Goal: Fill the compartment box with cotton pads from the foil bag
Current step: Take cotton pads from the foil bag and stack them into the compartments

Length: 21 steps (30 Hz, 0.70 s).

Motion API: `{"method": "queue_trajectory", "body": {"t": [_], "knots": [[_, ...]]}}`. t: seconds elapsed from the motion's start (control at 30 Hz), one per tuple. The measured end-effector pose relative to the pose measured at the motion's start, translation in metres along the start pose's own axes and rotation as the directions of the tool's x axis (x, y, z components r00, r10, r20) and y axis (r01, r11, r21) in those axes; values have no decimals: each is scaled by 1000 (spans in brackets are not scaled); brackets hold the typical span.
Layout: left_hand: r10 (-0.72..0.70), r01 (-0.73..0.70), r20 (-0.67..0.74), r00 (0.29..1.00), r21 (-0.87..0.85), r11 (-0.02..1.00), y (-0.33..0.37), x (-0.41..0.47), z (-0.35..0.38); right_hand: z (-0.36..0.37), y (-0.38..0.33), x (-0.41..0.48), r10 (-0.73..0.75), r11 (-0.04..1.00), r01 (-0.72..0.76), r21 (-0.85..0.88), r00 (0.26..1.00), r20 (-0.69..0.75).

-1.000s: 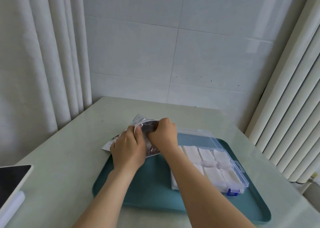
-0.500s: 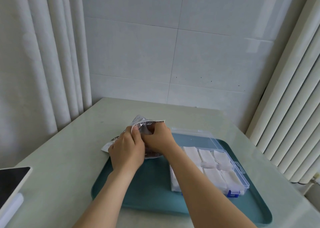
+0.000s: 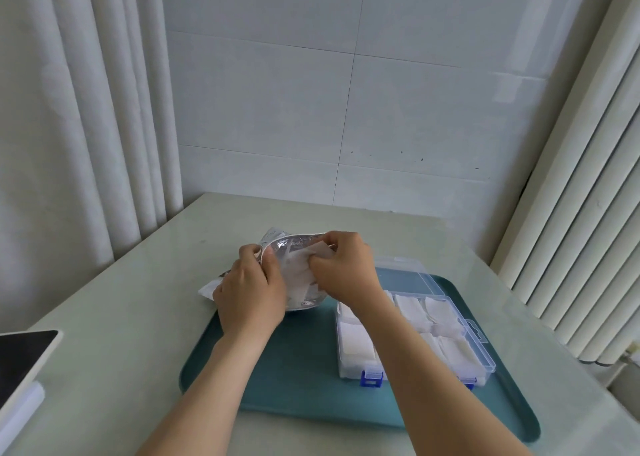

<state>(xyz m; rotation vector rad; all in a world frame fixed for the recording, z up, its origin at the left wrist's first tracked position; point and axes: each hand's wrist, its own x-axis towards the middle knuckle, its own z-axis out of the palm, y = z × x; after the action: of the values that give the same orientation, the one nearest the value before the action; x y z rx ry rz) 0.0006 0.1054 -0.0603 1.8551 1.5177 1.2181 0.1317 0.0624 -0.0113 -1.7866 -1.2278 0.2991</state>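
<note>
Left hand (image 3: 254, 286) grips bag (image 3: 296, 246) rim at tray's (image 3: 287, 379) far-left corner; right hand (image 3: 346, 272) pinches pads (image 3: 306, 265) at the bag mouth. Box (image 3: 481, 351) lies open to the right, visible cells padded. Risk: a loose pinch sheds pads onto tray or surface (image 3: 121, 317) mid-transfer

- left hand (image 3: 251, 291): fingers curled, pinching the foil bag (image 3: 294, 243) rim
- right hand (image 3: 343, 272): knuckles up, pinching a cotton pad (image 3: 320, 253)
- both forearms stretched forward, hands close together
</note>
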Motion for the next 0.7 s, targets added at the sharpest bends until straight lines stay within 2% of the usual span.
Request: {"method": "queue_trajectory", "body": {"t": [0.13, 0.27, 0.37, 0.47, 0.53, 0.6, 0.7], "knots": [[17, -17, 6, 1000, -23, 1000, 4, -3, -2, -23, 6, -11, 44, 984, -42, 173, 999, -9], [76, -73, 75, 994, -40, 997, 17, -9, -15, -41, 17, -17, 80, 949, -77, 306, 997, 2], [199, -198, 14, 980, -52, 979, 26, -16, -16, -57, 26, -22, 101, 913, -103, 395, 995, 25], [411, -418, -93, 907, -68, 906, 31, -21, -11, -71, 33, -28, 108, 895, -113, 431, 993, 36], [526, -536, -106, 844, -124, 835, 39, -27, -7, -80, 36, -33, 100, 885, -109, 453, 994, 44], [576, -576, -66, 815, -208, 791, 46, -36, -3, -88, 36, -39, 82, 873, -100, 478, 995, 57], [591, -562, 20, 807, -284, 777, 51, -49, 6, -94, 39, -48, 59, 843, -107, 528, 992, 108]]}}
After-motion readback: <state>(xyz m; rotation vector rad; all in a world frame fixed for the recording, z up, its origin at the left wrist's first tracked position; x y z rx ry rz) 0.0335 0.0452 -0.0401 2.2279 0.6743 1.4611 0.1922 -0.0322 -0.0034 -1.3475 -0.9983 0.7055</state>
